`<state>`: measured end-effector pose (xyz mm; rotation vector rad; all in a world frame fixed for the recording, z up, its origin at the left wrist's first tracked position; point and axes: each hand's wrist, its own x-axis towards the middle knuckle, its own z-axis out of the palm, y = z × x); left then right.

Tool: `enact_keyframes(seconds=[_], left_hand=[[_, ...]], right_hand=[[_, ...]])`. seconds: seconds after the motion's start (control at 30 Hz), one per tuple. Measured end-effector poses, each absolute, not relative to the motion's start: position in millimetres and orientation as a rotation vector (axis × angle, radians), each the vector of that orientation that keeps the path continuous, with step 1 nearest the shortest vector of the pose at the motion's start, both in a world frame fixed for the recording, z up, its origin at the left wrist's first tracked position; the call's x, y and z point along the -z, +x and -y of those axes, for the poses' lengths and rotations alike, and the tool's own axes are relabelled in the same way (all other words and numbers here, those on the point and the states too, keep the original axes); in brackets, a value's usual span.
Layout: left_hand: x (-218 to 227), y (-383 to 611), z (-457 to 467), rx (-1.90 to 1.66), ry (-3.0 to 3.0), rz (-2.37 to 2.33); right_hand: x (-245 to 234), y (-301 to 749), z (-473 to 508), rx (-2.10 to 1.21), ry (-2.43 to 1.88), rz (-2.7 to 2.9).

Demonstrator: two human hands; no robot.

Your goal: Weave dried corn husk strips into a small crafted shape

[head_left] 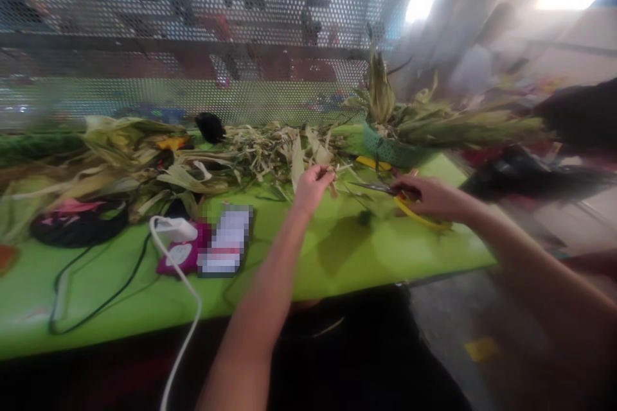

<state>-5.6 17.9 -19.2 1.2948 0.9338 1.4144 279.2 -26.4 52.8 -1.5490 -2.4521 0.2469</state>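
My left hand (314,187) is closed in a pinch on a pale dried corn husk (297,160), whose pointed strips rise above the fingers. My right hand (427,198) is wrapped round the dark handles of a pair of scissors (373,187). Their metal blades point left toward the left hand, a short gap away from it. Under the right hand a curved yellow band (421,218) shows; what it belongs to I cannot make out. Behind the left hand lies a heap of shredded husk (263,151).
A green basket (393,151) holding corn husks stands at the back right. On the green table (289,270) lie a phone (226,241), a white charger (178,229) with its cable, a purple packet (168,263) and a black round item (80,225). A perforated metal screen (168,58) closes the back.
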Motion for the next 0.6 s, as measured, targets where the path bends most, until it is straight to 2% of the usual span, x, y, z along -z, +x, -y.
enact_keyframes(seconds=[0.23,0.6], left_hand=[[15.7,-4.7,-17.1,-1.425,1.317,-0.962],[12.1,-3.9,-11.9,-1.392,1.435,-0.999]], right_hand=[[-69.0,263.9,26.9,-0.191,-1.569,2.593],[-63.3,255.7,22.2,-0.107,-1.557,2.622]])
